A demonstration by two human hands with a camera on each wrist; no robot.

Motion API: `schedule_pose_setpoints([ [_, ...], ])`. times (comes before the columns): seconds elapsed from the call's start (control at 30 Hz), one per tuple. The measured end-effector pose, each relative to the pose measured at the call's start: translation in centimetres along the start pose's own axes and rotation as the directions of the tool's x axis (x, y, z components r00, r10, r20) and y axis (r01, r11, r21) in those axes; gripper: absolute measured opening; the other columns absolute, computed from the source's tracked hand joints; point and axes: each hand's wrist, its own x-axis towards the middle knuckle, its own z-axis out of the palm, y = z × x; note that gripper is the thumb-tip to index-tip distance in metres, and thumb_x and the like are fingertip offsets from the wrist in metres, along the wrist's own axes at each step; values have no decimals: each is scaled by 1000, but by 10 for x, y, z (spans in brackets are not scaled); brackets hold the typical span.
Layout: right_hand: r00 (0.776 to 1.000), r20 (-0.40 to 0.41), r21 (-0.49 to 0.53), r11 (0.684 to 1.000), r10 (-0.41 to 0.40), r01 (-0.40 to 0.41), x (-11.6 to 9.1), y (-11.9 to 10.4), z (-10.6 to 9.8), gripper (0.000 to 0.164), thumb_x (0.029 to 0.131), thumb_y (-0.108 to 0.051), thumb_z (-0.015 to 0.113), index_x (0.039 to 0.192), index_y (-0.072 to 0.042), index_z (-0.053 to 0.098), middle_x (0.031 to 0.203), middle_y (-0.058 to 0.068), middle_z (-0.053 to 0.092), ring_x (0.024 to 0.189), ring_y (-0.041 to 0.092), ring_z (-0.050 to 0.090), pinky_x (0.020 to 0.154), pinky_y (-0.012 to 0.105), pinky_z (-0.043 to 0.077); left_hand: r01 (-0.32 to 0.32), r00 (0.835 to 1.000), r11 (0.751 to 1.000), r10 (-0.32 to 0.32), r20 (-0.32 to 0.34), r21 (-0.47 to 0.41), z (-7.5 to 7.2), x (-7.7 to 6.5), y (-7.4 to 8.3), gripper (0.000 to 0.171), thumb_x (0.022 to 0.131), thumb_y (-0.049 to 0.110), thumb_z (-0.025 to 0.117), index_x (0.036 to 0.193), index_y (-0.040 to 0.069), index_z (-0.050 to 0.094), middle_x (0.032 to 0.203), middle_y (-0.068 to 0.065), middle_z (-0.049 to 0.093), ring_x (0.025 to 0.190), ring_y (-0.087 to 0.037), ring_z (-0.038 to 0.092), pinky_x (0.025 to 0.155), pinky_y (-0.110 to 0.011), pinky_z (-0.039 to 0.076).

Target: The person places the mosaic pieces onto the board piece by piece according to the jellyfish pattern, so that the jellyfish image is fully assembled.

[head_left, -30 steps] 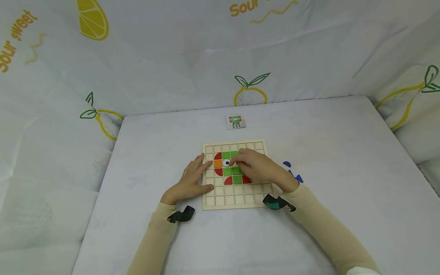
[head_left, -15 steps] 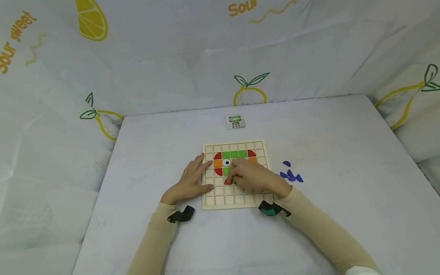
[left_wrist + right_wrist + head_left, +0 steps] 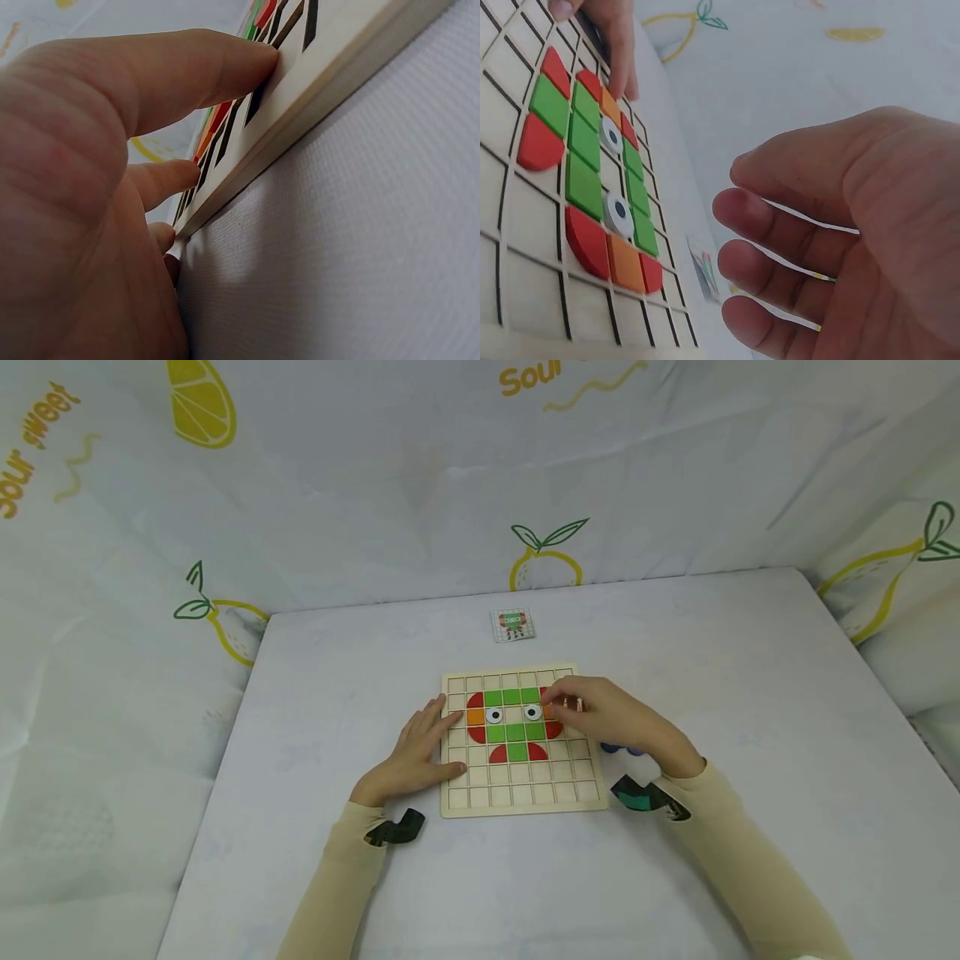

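Observation:
A pale wooden grid board (image 3: 480, 799) lies on the table, bearing red, orange and green tiles (image 3: 584, 185). Two round white eye pieces, a left one (image 3: 493, 716) and a right one (image 3: 532, 712), sit in its cells. My left hand (image 3: 408, 756) rests on the board's left edge, fingers spread; the thumb (image 3: 225, 64) touches the frame in the left wrist view. Over the board's right side hovers my right hand (image 3: 611, 714), its fingertips overlapping the right-hand orange tile in the head view. In the right wrist view its fingers (image 3: 750, 214) are loosely bent, holding nothing.
Blue half-round pieces (image 3: 611, 747) lie right of the board, partly hidden behind my right hand. Beyond the board is a small card (image 3: 513, 625) with a printed pattern. A white cloth printed with lemons (image 3: 547, 568) hangs behind the table.
My right hand has moved from the board's middle to the right and lifted away, uncovering the right eye piece and the green tiles. The left hand has stayed in place.

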Motion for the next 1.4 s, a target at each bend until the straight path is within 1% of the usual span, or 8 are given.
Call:
schedule_pose_setpoints([
  [0.17, 996, -61, -57, 996, 64, -67, -16, 17, -18, 22, 101, -18, 62, 119, -8, 69, 96, 3, 66, 85, 19, 55, 67, 26, 48, 2, 1000, 1000, -2, 4, -5, 0, 0, 0, 88, 89, 34, 70, 162, 13, 25, 173, -7, -6, 160, -28, -8, 129, -52, -4],
  [0.3, 989, -92, -97, 987, 117, -126, -25, 31, -24, 24, 101, -19, 61, 120, -7, 69, 99, 5, 67, 88, 20, 56, 70, 28, 49, 6, 1000, 1000, -6, 2, 0, 0, 0, 1, 87, 89, 34, 70, 162, 13, 26, 173, -7, -6, 160, -28, -8, 129, -52, -3],
  [0.5, 967, -135, -179, 955, 216, -238, -35, 49, -27, 24, 100, -17, 61, 118, -4, 70, 98, 8, 68, 85, 22, 57, 69, 30, 49, 14, 1000, 1000, -14, 2, -10, 0, -1, 1, 87, 90, 35, 70, 162, 15, 26, 173, -6, -6, 160, -27, -8, 129, -53, -4],
  [0.6, 960, -144, -210, 941, 241, -267, -38, 55, -29, 26, 99, -17, 61, 118, -2, 71, 98, 9, 69, 85, 21, 59, 68, 30, 49, 15, 1000, 1000, -15, 2, -17, 0, -2, 1, 87, 90, 35, 70, 162, 15, 25, 173, -5, -6, 160, -27, -8, 129, -53, -4],
  [0.77, 957, -141, -251, 926, 252, -281, -44, 63, -31, 28, 98, -19, 63, 118, -1, 71, 101, 9, 69, 86, 21, 63, 69, 34, 53, 10, 1000, 1000, -10, -1, -16, 0, -2, 1, 86, 90, 34, 69, 162, 15, 26, 173, -6, -6, 160, -29, -8, 128, -55, -4],
  [1.0, 964, -86, -244, 933, 250, -264, -48, 70, -30, 37, 96, -23, 69, 124, 0, 68, 108, 10, 66, 92, 21, 64, 78, 43, 57, 4, 1000, 1000, -4, -1, -7, 0, -1, 1, 86, 90, 33, 70, 161, 13, 27, 173, -6, -5, 160, -28, -7, 129, -52, -4],
  [1.2, 968, -94, -262, 933, 232, -249, -46, 73, -26, 27, 94, -18, 68, 114, 0, 71, 104, 10, 67, 90, 21, 64, 80, 44, 58, 1, 999, 1000, 0, -33, 18, 3, 3, 0, 85, 90, 36, 69, 161, 13, 29, 173, -7, 0, 160, -31, -3, 128, -57, -1],
  [1.4, 969, -98, -246, 937, 228, -246, -45, 77, -25, 20, 94, -14, 68, 110, -1, 70, 99, 9, 68, 86, 20, 61, 78, 41, 57, 37, 996, 995, -30, -85, 88, 5, 7, 3, 82, 91, 41, 67, 160, 15, 31, 173, -3, 9, 160, -31, 4, 128, -60, 6],
])
